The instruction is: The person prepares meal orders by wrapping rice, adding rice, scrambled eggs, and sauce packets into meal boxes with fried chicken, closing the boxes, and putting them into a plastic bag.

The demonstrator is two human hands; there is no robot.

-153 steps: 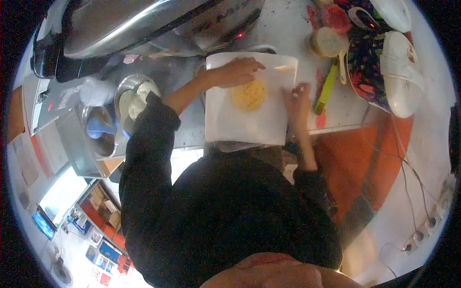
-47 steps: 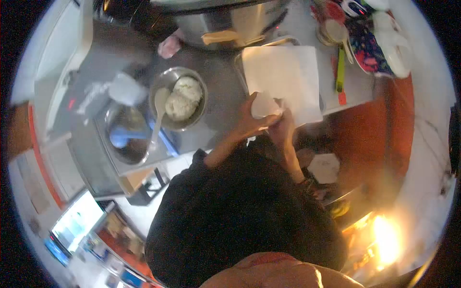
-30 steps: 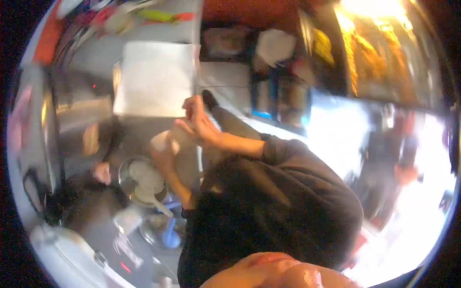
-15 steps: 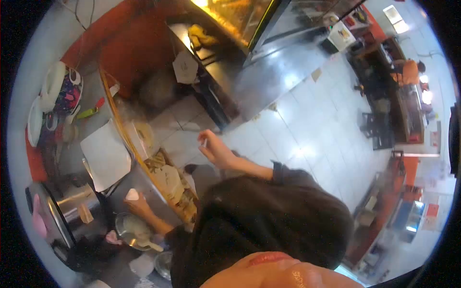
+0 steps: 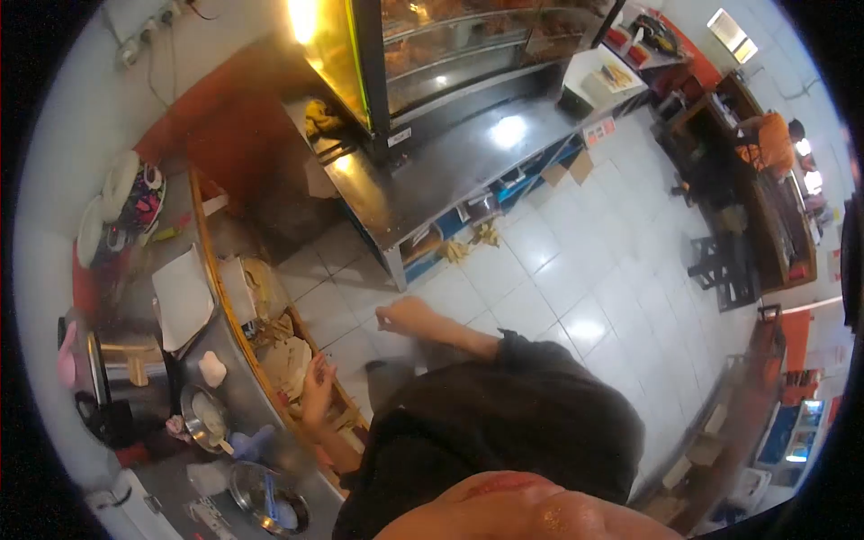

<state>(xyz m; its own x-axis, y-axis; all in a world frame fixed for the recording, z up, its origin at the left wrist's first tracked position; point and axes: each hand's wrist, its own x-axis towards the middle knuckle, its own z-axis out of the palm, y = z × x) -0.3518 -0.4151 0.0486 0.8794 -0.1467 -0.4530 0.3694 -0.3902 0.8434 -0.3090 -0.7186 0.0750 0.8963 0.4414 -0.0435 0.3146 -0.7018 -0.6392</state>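
Observation:
My left hand [image 5: 317, 389] is over the counter's wooden edge, above the shelf of papers and cardboard. Its fingers are loosely bent and apart, with nothing visible in them. A pale, rounded lump [image 5: 213, 369], possibly dough, rests on the metal counter to its left. Beside the lump stands a metal bowl [image 5: 205, 418] with pale contents and a utensil in it. My right hand [image 5: 407, 317] hangs in front of my body over the tiled floor, touching nothing. Its fingers are slightly curled, and I see nothing held.
White sheets [image 5: 183, 297] lie on the metal counter [image 5: 193, 468] at my left. A second bowl [image 5: 256, 495] with a blue-handled utensil stands nearer. A lit glass display case [image 5: 477, 54] is ahead, above a metal bench [image 5: 441, 189]. A person in orange [image 5: 774, 144] is at the far right.
My left hand has let go of the pale lump, now on the counter, and moved right over the shelf. My right hand has lowered. The view has shifted, showing more of the display case.

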